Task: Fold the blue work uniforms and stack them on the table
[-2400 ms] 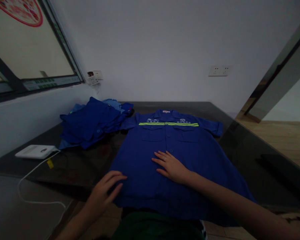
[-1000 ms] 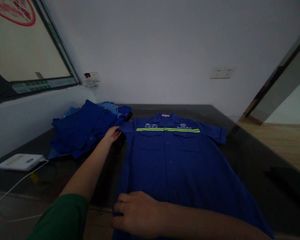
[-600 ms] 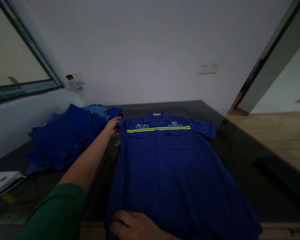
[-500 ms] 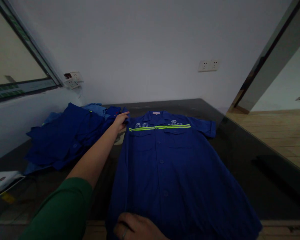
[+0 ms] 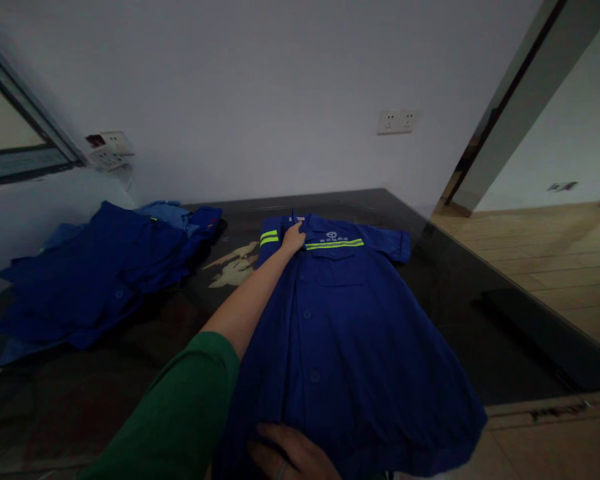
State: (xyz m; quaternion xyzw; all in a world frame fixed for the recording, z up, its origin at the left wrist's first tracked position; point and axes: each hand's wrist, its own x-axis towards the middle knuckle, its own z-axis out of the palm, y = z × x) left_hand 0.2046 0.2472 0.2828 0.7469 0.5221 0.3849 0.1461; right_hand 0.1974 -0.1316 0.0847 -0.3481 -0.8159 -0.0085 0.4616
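Note:
A dark blue short-sleeved work shirt (image 5: 350,333) lies front up on the dark table, with buttons, a chest pocket and a yellow-green reflective stripe. Its left side is folded inward over the front, and the back of that side shows a stripe piece. Up near the collar, my left hand (image 5: 293,239) is closed on the folded shoulder cloth. My right hand (image 5: 297,455) grips the folded edge close to the hem, fingers curled, partly cut off by the frame's bottom. The left sleeve is mostly hidden.
A heap of blue work clothes (image 5: 95,273) lies on the left of the table (image 5: 250,210). A flat black object (image 5: 545,333) sits at the right. Wall sockets (image 5: 398,122) are behind, and a wooden floor (image 5: 525,247) shows beyond the right edge.
My left hand has carried the shirt's left shoulder and side inward to the right, over the front. My right hand has moved slightly right with the lower edge. The view has shifted right.

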